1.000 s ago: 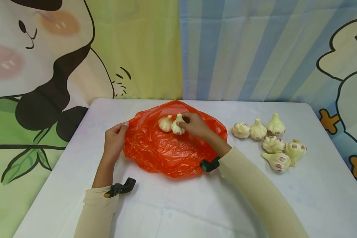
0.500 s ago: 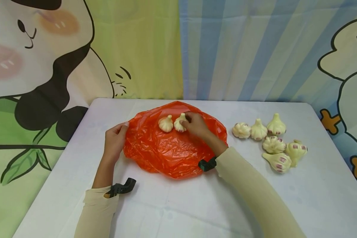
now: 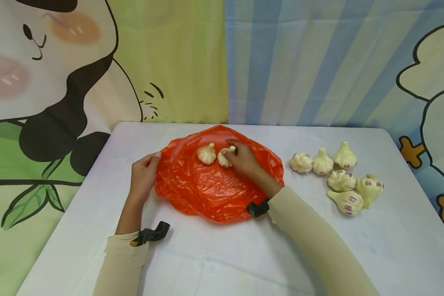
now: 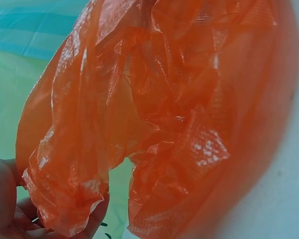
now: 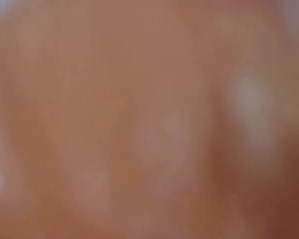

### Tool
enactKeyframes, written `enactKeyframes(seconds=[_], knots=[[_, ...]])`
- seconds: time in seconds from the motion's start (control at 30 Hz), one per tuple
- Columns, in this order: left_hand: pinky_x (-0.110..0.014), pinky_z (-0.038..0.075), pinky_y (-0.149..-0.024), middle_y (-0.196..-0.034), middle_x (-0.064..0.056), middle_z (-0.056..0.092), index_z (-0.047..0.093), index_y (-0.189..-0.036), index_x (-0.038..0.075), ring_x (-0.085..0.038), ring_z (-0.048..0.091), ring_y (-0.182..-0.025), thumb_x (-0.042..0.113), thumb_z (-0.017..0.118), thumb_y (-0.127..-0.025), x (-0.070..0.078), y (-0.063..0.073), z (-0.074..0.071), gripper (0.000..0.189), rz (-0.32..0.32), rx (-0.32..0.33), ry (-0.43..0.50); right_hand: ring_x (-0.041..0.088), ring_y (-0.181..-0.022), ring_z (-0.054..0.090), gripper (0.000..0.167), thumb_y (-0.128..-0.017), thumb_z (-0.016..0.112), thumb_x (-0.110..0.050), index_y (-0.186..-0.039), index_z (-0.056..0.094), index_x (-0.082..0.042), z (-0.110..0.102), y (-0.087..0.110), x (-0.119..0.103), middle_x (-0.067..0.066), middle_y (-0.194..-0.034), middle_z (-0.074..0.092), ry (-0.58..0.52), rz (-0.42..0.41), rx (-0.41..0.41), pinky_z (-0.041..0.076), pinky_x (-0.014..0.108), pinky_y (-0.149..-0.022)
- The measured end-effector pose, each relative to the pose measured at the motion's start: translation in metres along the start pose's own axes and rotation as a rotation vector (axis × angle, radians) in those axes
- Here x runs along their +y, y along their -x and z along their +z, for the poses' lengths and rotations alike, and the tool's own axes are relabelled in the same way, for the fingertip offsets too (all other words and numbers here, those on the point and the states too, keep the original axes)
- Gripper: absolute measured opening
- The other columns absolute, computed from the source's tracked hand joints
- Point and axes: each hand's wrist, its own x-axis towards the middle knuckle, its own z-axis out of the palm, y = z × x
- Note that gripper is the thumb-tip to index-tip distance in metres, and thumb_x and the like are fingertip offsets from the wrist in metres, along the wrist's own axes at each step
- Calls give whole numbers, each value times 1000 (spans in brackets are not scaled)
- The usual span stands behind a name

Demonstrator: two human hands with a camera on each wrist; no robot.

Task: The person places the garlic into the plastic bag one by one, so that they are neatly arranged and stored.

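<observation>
A red plastic bag lies spread on the white table. My left hand pinches its left edge; the left wrist view shows the crinkled, see-through bag hanging from the fingers. Over the bag, my right hand holds a pale garlic bulb by its stem end, which leans to the right. Just left of it, another garlic bulb sits on the bag with its stem up. The right wrist view is one brownish-orange blur.
Several more garlic bulbs, some with purple marks, are grouped on the table right of the bag. A printed cloth stands behind the table. Each wrist carries a black camera mount.
My right hand has shifted the garlic bulb slightly right, away from the other bulb, and its stem now tilts right. The left hand stays at the bag's edge.
</observation>
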Motion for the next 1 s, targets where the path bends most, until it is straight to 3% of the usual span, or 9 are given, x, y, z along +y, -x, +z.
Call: enactKeyframes(seconds=[0.17,0.57,0.83,1.0], knots=[[-24,49,-89,-128,-9,59,61,-132,6,-19,53,-108,53,47,-98,-1,0,0,59,11,-2,2,25,-126,48,56,-95,65,-26,-143,46,-6,-2,2,-2,12,-142,49,-10,5,-19,43,39,-101],[-27,48,-93,-129,-9,59,61,-132,6,-19,53,-111,51,47,-99,-1,0,0,58,23,-4,-6,22,-126,48,72,-84,78,-27,-146,44,-12,-10,13,-6,6,-144,47,24,-56,-67,44,39,-100],[-25,48,-91,-129,-8,59,61,-132,7,-18,53,-109,53,46,-98,0,1,0,59,18,-3,-16,27,-132,42,68,-86,76,-28,-145,46,-13,-20,25,-18,7,-146,45,22,-112,-35,41,44,-102],[-28,48,-94,-130,-8,59,61,-132,7,-19,53,-111,53,46,-98,-1,0,0,59,11,-6,-12,22,-135,39,63,-88,74,-25,-144,47,-15,-30,35,-23,6,-146,44,-32,-109,-14,37,39,-106]])
